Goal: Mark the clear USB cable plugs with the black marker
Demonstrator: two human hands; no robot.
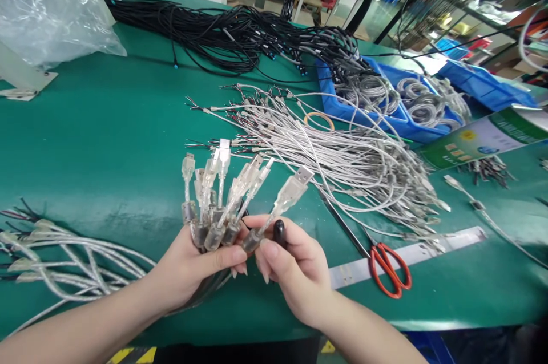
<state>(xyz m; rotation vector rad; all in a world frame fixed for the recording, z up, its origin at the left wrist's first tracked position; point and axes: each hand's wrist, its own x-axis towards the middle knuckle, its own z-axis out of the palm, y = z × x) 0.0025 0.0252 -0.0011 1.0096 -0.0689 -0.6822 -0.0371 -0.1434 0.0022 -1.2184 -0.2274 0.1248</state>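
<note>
Nearest, the left hand (184,273) is closed round a bunch of cables with clear USB plugs (215,235), their tips fanned upward and grey collars at the thumb. Just beside it, the right hand (299,273) pinches one more USB cable (252,240) by its collar, its plug tilting outward; a small rounded black thing (279,233) sits among the same hand's fingers. To the left, silvery cables (94,255) with bare wire ends lie on the green table (128,96). To the right, red-handled scissors (389,278) lie partly over a ruler (464,240). Beyond the hands spreads a big pile of pale cables (325,153), so the work seems only partway along: several cables are gathered in the grip, one is singled out, and many remain loose, though whether that pile is finished I cannot tell. Farther off are blue bins (329,98) of coiled cable and a long heap of black cables (192,30)
</note>
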